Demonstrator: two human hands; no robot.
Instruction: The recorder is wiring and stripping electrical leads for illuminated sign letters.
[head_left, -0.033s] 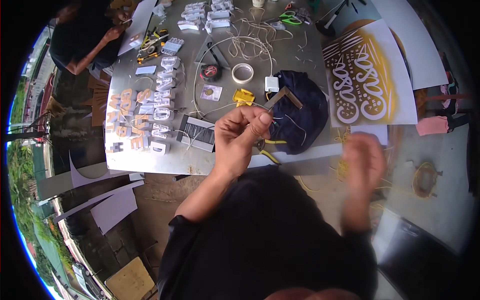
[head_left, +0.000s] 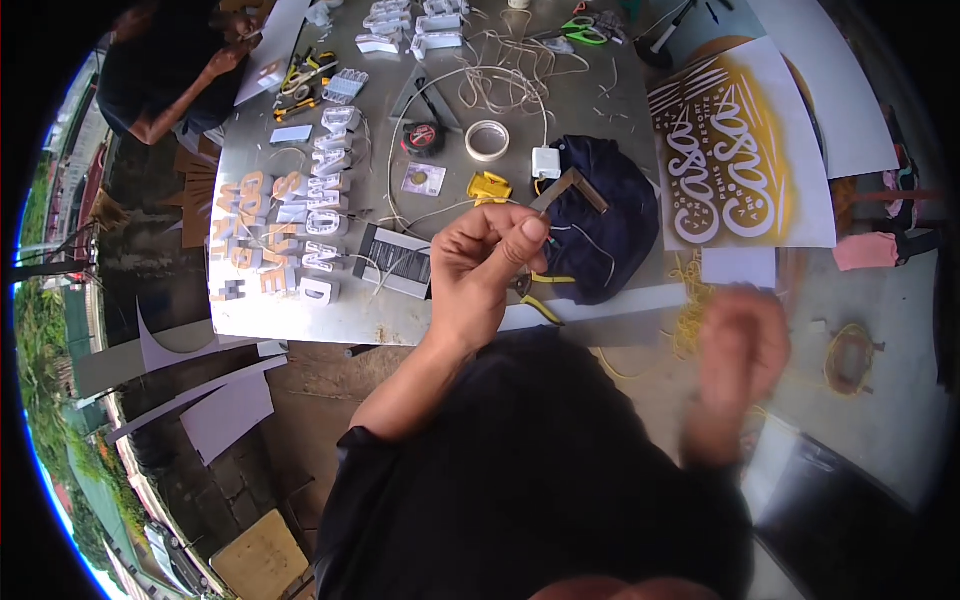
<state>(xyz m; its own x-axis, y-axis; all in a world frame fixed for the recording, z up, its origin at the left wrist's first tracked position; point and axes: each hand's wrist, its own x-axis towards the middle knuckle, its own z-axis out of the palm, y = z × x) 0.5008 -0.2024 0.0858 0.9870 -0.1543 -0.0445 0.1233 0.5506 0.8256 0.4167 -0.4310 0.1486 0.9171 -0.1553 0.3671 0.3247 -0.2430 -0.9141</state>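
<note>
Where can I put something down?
The grey metal table has bare room at its front edge, in front of the black and silver box. Between the green handled scissors and navy cloth bundle lies another, dotted with white scraps. It's crowded around the white block letters and tangled beige cord.

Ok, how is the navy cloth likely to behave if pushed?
The navy cloth looks soft and bunched, so it would probably give and fold rather than stay stiff. Lying slumped, it seems unlikely to roll. A leftward push might nudge the white box by its edge.
</note>
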